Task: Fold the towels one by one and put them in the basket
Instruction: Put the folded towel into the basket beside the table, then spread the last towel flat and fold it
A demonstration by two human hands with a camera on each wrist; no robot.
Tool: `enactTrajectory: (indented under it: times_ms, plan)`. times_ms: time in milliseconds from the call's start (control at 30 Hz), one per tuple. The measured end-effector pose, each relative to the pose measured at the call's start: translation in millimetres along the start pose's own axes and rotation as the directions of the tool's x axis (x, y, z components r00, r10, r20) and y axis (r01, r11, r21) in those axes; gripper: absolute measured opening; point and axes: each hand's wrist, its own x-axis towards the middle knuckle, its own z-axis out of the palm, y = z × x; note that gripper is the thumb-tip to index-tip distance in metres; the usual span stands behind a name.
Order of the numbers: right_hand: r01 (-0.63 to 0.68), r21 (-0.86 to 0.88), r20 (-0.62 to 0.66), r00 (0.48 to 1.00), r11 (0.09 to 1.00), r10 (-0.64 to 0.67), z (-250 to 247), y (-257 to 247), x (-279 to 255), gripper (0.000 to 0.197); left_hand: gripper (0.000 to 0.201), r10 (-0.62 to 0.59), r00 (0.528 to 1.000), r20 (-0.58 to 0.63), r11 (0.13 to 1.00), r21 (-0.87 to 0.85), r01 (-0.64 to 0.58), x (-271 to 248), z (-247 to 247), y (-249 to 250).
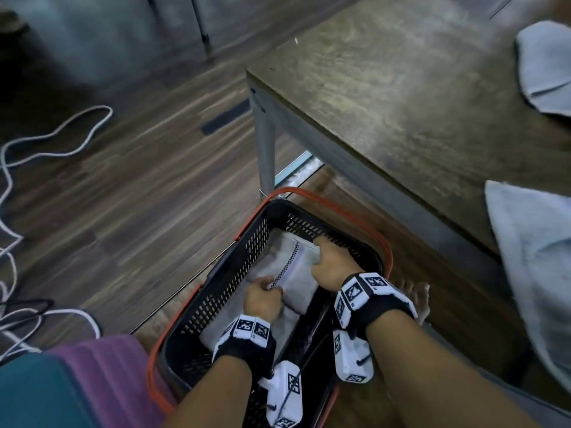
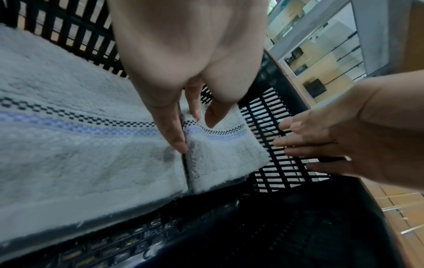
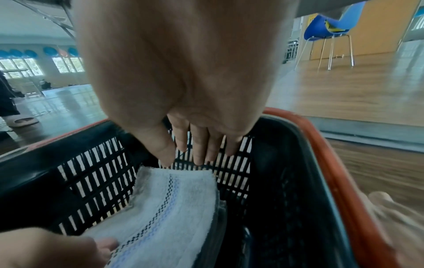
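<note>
At the far left of the head view, pale cables [image 1: 46, 143] loop loosely over the streaked, wood-grain floor [image 1: 139, 196], and a ribbed purple cloth [image 1: 102, 359] lies over the person's lap in the lower corner. Next comes the basket [image 1: 228, 273], a black plastic crate with slotted lattice walls and an orange handle [image 1: 324, 205] hinged around its rim, standing on the floor just beside the table's grey metal leg [image 1: 266, 149]. Inside it lies the folded towel [image 1: 301, 270], white looped terry with a woven band of dark checks and a pale blue stripe, stacked on another pale folded towel [image 1: 216, 329] beneath. The left hand [image 1: 262, 299] grips the near end of the top towel: in the left wrist view its fingers [image 2: 169, 130] and thumb dig into a crease at the checked band, pinching the pile. The right hand [image 1: 332, 267] sits at the towel's far end with straight, relaxed fingers [image 3: 201, 145] pointing down at the lattice wall, tips at the towel's edge without curling round it. Both wrists carry black bands with white blocks of square coded markers. To the right, the table [image 1: 401, 103] has a worn, dark wooden top, and two more soft, pale towels [image 1: 543, 69] lie rumpled on it, one draping over the near edge.
</note>
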Motion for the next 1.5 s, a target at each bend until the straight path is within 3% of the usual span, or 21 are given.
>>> enactTrajectory:
  times_ms: [200, 333, 433, 567, 667, 700, 733, 767, 833, 900, 967, 1033, 1133, 1200, 1267, 1333, 1367, 1500]
  plan:
    - [0.1, 0.01, 0.111, 0.989, 0.995, -0.1, -29, -22, -26, 0.037, 0.02, 0.148, 0.987, -0.055, 0.988, 0.04, -0.146, -44, -13, 31]
    - [0.247, 0.013, 0.041, 0.968, 0.969, -0.248, -67, -44, -61, 0.016, 0.015, 0.333, 0.943, 0.015, 0.943, -0.025, -0.333, -88, -16, 76]
    - [0.322, 0.002, -0.047, 0.946, 0.947, -0.321, -104, -54, -101, 0.013, 0.007, 0.517, 0.854, 0.051, 0.855, -0.06, -0.514, -127, -12, 116]
    - [0.361, -0.042, -0.294, 0.886, 0.931, -0.357, -160, -50, -159, 0.026, 0.013, 0.723, 0.681, 0.117, 0.69, -0.065, -0.721, -181, 12, 162]
    - [0.324, -0.077, -0.501, 0.805, 0.943, -0.318, -200, -32, -201, 0.026, 0.011, 0.815, 0.5, 0.293, 0.495, 0.096, -0.863, -216, 48, 190]
    - [0.314, -0.072, -0.546, 0.782, 0.947, -0.301, -211, -24, -212, 0.026, 0.005, 0.803, 0.443, 0.398, 0.408, 0.175, -0.896, -226, 61, 197]
    - [0.3, -0.062, -0.583, 0.763, 0.952, -0.279, -220, -15, -222, 0.025, 0.012, 0.762, 0.404, 0.506, 0.299, 0.279, -0.913, -237, 73, 201]
    - [0.285, -0.051, -0.614, 0.747, 0.957, -0.255, -226, -4, -232, 0.025, 0.03, 0.695, 0.404, 0.595, 0.173, 0.407, -0.897, -245, 85, 201]
    - [0.251, -0.024, -0.65, 0.731, 0.968, -0.206, -235, 20, -249, 0.025, 0.056, 0.617, 0.451, 0.645, -0.047, 0.602, -0.797, -259, 103, 199]
    - [0.218, 0.011, -0.647, 0.746, 0.976, -0.159, -242, 43, -264, 0.025, 0.044, 0.608, 0.456, 0.65, -0.145, 0.655, -0.741, -272, 118, 200]
    - [0.194, 0.115, -0.622, 0.779, 0.974, -0.081, -249, 66, -279, 0.024, 0.034, 0.579, 0.455, 0.676, -0.077, 0.601, -0.795, -287, 132, 208]
    - [0.178, 0.215, -0.608, 0.794, 0.96, -0.011, -256, 88, -295, 0.022, 0.037, 0.568, 0.45, 0.689, 0.091, 0.491, -0.866, -306, 143, 223]
    - [0.07, 0.09, -0.619, 0.786, 0.993, 0.0, -264, 121, -316, 0.025, 0.031, 0.575, 0.415, 0.705, 0.275, 0.311, -0.91, -344, 164, 252]
    - [0.027, 0.072, -0.604, 0.796, 0.997, 0.022, -263, 141, -327, 0.042, 0.033, 0.579, 0.379, 0.722, 0.36, 0.19, -0.913, -376, 178, 271]
    - [0.092, 0.185, -0.612, 0.79, 0.978, 0.041, -256, 153, -336, 0.069, 0.035, 0.581, 0.323, 0.747, 0.376, 0.105, -0.921, -408, 191, 286]
    - [0.202, 0.278, -0.697, 0.715, 0.939, 0.053, -249, 161, -346, 0.082, 0.035, 0.585, 0.263, 0.767, 0.354, 0.05, -0.934, -440, 199, 293]
    - [0.253, 0.3, -0.749, 0.659, 0.92, 0.063, -247, 166, -350, 0.078, 0.034, 0.592, 0.242, 0.769, 0.363, 0.013, -0.932, -455, 203, 294]
    - [0.326, 0.305, -0.884, 0.447, 0.895, 0.139, -253, 185, -375, 0.017, 0.026, 0.564, 0.173, 0.808, 0.456, -0.129, -0.881, -497, 217, 291]
